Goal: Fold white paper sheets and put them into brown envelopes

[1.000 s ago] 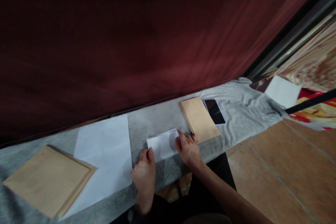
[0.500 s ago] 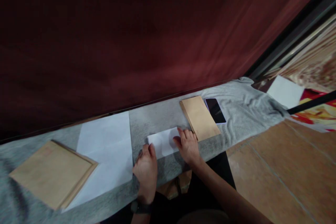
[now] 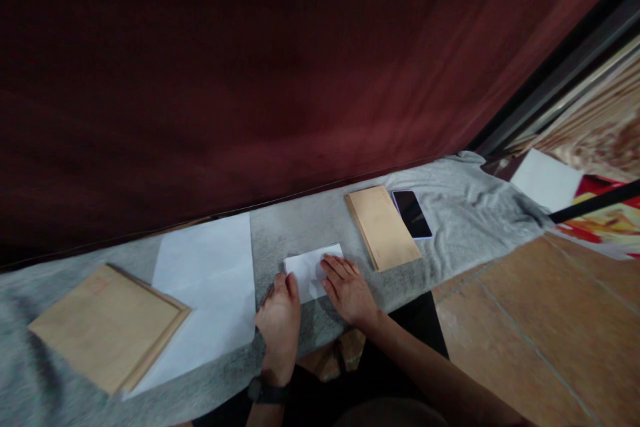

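Note:
A folded white sheet of paper (image 3: 309, 269) lies on the grey cloth in front of me. My left hand (image 3: 279, 313) grips its left edge, thumb on top and the other fingers curled, partly hidden. Flat across the right part of the same paper rests my right hand (image 3: 349, 287), fingers stretched out. To the right of that hand is a stack of brown envelopes (image 3: 387, 227). Left of my left hand, large white sheets (image 3: 215, 287) lie spread out.
More brown envelopes (image 3: 110, 327) overlap the white sheets at the left. A phone (image 3: 413, 215) lies beyond the right stack. The narrow cloth-covered surface (image 3: 465, 203) runs along a dark red panel (image 3: 300, 80). Tiled floor (image 3: 540, 320) shows at the right.
My right hand has slid left from the paper's right edge onto its face, and its fingers have straightened. The left hand keeps its hold. The view has shifted slightly.

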`<action>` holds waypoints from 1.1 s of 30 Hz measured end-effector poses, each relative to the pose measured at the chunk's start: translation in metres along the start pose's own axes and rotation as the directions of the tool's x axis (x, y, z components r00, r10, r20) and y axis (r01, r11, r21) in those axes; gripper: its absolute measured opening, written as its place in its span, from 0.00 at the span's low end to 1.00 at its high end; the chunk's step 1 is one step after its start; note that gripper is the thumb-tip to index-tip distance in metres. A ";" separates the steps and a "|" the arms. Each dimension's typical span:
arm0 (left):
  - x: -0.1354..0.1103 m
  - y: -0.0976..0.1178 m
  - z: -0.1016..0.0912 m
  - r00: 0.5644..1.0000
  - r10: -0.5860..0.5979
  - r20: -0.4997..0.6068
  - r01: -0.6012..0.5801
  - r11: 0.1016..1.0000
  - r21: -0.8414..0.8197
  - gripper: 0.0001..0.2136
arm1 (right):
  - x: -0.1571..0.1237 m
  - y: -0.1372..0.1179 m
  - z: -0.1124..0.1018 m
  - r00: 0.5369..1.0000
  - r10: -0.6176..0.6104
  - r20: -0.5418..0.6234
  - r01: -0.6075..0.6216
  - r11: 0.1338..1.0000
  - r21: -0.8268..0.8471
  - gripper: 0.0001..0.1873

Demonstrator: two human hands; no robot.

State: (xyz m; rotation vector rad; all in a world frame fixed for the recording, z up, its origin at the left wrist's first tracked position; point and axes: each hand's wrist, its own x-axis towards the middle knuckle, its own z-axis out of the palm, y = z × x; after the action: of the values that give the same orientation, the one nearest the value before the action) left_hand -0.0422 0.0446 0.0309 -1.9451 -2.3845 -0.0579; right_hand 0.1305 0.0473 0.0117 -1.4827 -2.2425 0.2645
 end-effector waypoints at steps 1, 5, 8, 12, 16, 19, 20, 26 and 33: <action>0.000 0.000 -0.001 1.000 -0.001 -0.003 0.001 1.000 -0.001 0.21 | 0.001 -0.001 -0.001 1.000 0.021 0.005 -0.021 1.000 -0.009 0.21; -0.001 0.000 -0.004 1.000 0.010 0.002 -0.010 1.000 0.001 0.20 | 0.006 -0.007 -0.001 0.994 0.107 0.007 -0.107 0.993 -0.044 0.19; -0.002 0.001 -0.006 1.000 0.002 0.008 -0.002 1.000 -0.004 0.19 | 0.008 -0.012 0.001 0.988 0.151 -0.011 -0.151 0.987 -0.061 0.20; -0.001 0.001 -0.004 1.000 -0.004 0.024 0.004 1.000 -0.007 0.19 | 0.010 -0.016 0.003 0.986 0.164 -0.018 -0.165 0.983 -0.084 0.21; 0.001 0.001 0.001 0.999 -0.032 0.015 0.032 0.999 -0.017 0.20 | 0.014 -0.016 0.003 0.983 0.183 -0.006 -0.183 0.978 -0.101 0.19; 0.001 0.001 0.002 0.999 -0.043 0.019 0.043 0.999 -0.014 0.20 | 0.016 -0.015 0.005 0.982 0.189 -0.010 -0.188 0.974 -0.128 0.18; 0.002 0.001 0.002 0.999 -0.045 0.024 0.046 0.999 -0.012 0.20 | 0.016 -0.015 0.006 0.983 0.185 -0.013 -0.185 0.973 -0.139 0.19; 0.002 0.002 -0.003 0.999 -0.039 0.031 0.039 0.999 -0.014 0.20 | 0.015 -0.017 0.007 0.983 0.181 -0.023 -0.182 0.972 -0.147 0.19; -0.001 0.004 -0.008 1.000 -0.012 0.020 0.011 0.999 0.033 0.21 | 0.015 -0.023 0.013 0.985 0.155 -0.072 -0.162 0.981 -0.104 0.21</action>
State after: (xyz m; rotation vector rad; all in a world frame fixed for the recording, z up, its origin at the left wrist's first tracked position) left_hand -0.0382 0.0442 0.0385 -1.9277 -2.3936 0.0003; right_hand 0.1007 0.0529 0.0126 -1.7063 -2.1219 0.1419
